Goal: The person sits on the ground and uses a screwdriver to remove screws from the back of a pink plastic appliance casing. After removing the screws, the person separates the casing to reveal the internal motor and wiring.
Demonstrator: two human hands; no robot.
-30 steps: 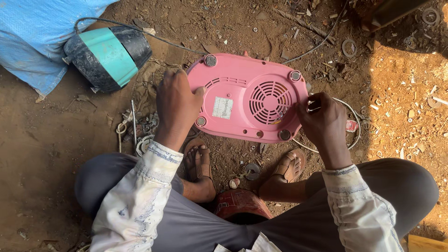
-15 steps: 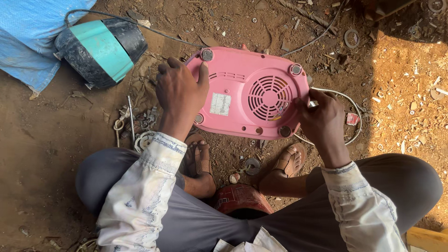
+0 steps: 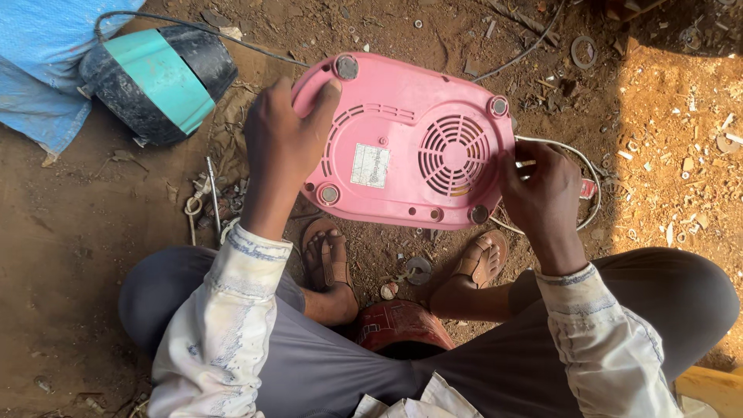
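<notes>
A pink plastic appliance (image 3: 402, 143) lies upside down on the dirt, showing a round vent grille, a label and grey rubber feet. My left hand (image 3: 282, 147) grips its left edge, thumb on the underside. My right hand (image 3: 542, 190) holds the right edge beside the white power cord (image 3: 576, 159), with a thin tool-like object between the fingers. My sandalled feet (image 3: 329, 259) rest just below the appliance.
A black and teal cylindrical object (image 3: 155, 81) lies at upper left next to a blue tarp (image 3: 46, 70). A dark red round object (image 3: 398, 325) sits between my legs. Screws, washers and scrap bits litter the ground; a metal ring (image 3: 583, 53) lies at upper right.
My left hand has slid up along the appliance's left edge toward its top corner. The right hand stays at the right edge.
</notes>
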